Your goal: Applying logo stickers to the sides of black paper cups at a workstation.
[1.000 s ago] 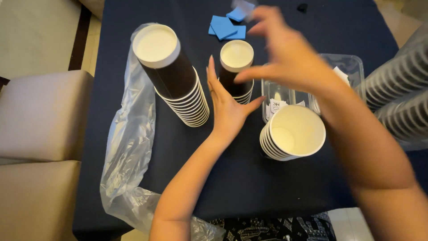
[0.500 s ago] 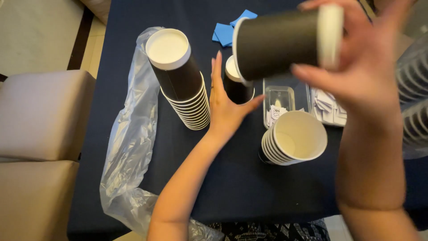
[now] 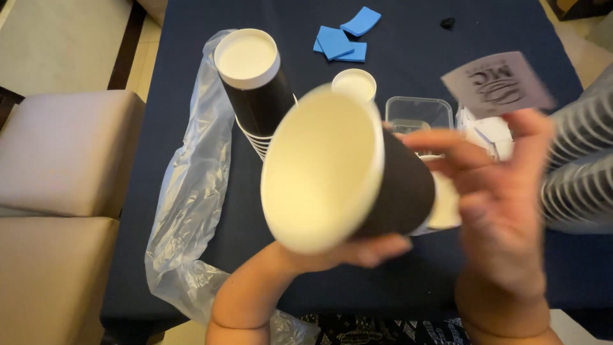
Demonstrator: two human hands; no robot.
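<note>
Cup, black outside and white inside, lies tipped on its side in my grip, mouth turned up toward me. My left hand cradles it from beneath, fingers curled along the lower wall; my right hand closes on its base end, and between that thumb and forefinger I also pinch a small pale sticker with a dark printed mark, held just above the cup's bottom. Under the grip spreads the dark blue tabletop. Left of the grip, a crumpled clear plastic sleeve trails over the tabletop's edge. Behind the grip leans a tall stack of black cups, with a shorter stack beside it. To the right run more stacked cups, blurred, probably lying on their sides. Just beyond my right fingers sits a clear plastic tray. Farther back lie blue foam squares, and a tiny dark object.
</note>
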